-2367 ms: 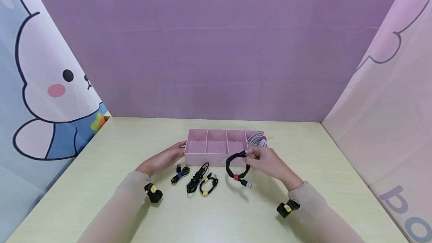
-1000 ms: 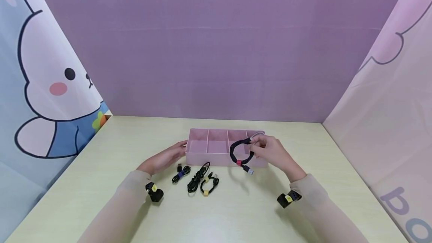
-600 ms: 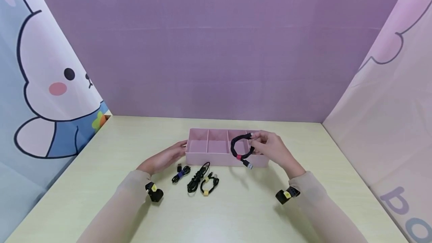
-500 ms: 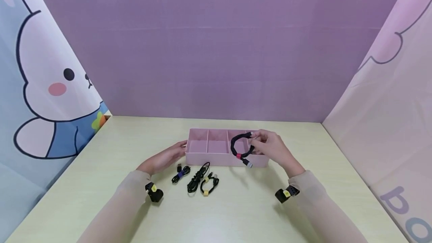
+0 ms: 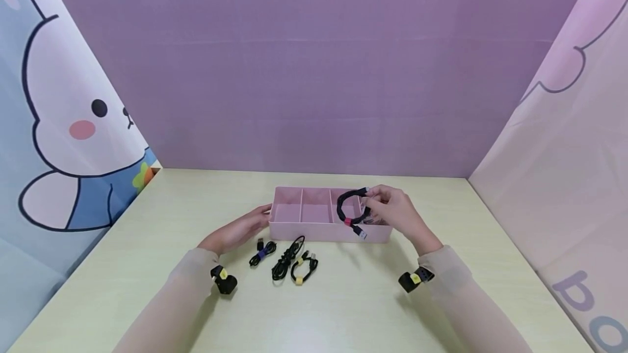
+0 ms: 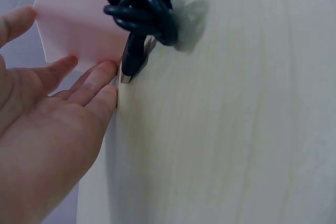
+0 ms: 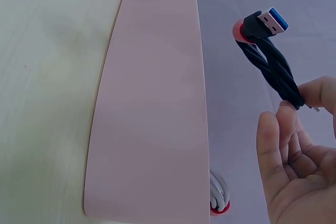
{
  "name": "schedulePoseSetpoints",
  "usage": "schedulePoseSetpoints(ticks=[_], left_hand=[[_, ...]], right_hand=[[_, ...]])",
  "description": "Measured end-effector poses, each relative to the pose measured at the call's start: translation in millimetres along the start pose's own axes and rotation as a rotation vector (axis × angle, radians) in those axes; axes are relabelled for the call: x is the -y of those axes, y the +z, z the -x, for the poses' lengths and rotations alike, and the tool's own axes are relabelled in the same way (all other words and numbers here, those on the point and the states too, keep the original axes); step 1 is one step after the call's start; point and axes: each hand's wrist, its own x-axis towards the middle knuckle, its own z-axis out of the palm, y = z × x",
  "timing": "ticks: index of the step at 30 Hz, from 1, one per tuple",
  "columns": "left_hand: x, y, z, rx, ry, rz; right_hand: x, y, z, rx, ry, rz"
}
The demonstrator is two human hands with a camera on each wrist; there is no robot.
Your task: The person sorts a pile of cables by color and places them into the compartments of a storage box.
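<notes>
My right hand (image 5: pixel 394 211) pinches a black coiled USB cable (image 5: pixel 342 206) with a red tie, holding it above the right part of the pink divided box (image 5: pixel 319 232). In the right wrist view, thumb and fingertips grip the coil on the side away from its blue-lined USB plug (image 7: pixel 273 22). A pale grey cable (image 7: pixel 219 190) with a red tie shows past the box's rim; in the head view the right hand mostly hides it. My left hand (image 5: pixel 242 229) rests its extended fingers against the box's left end. Near it lies a black cable with a purple tie (image 6: pixel 142 9).
On the table in front of the box lie a small purple-tied cable (image 5: pixel 262 254), a longer black bundle (image 5: pixel 287 259) and a black cable with yellow ties (image 5: pixel 304 268). A purple backdrop (image 5: pixel 314 70) stands behind the table (image 5: pixel 314 320), with printed curtains at both sides.
My right hand has lifted the red-tied black cable from the box's front and carried it up and back over the box. The left hand stays at the box's left end.
</notes>
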Motion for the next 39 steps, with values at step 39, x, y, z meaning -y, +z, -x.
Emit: schedulePoseSetpoints(ticks=[39], left_hand=[[-0.2, 0.1, 1.2, -0.007, -0.012, -0.011]], right_hand=[[-4.4, 1.4, -22.4, -0.093, 0.03, -0.106]])
